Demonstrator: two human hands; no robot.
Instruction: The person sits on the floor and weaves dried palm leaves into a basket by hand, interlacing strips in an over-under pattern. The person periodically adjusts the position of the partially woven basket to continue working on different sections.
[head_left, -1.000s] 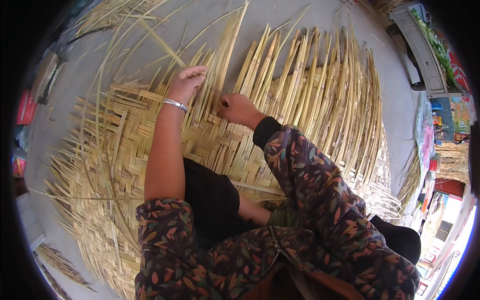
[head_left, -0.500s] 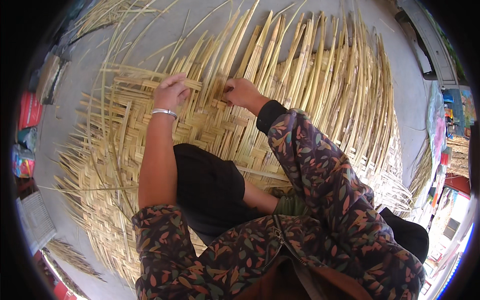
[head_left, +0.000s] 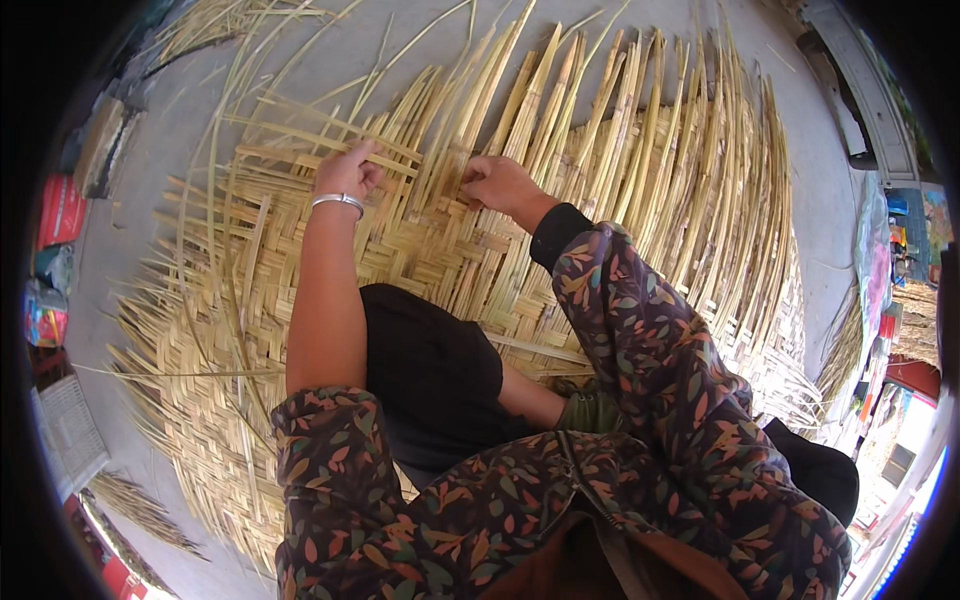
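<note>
A large mat of pale yellow split-reed strips [head_left: 420, 245], woven in a twill pattern, lies beneath me. At its far left part is my left hand [head_left: 348, 172], a silver bangle on the wrist. Its fingers are curled around a crosswise reed strip [head_left: 395, 150], whose left portion is raised and slightly blurred. To the right, my right hand [head_left: 495, 185] pinches the upright reed strips [head_left: 455, 172] at the weaving edge, and its fingertips are partly hidden among them. Long unwoven strip ends [head_left: 610, 115] fan out beyond both hands.
Loose reeds [head_left: 235, 25] lie on the grey floor [head_left: 330, 45] at the far left. My bent knee in black cloth [head_left: 425, 350] rests over the mat. A red package [head_left: 62, 212] and a white basket [head_left: 72, 430] stand along the left side; plastic sheeting [head_left: 872, 240] lies at right.
The crosswise strip by my left hand has swung up and away at its left end. Both hands appear slightly further right, along with the whole view.
</note>
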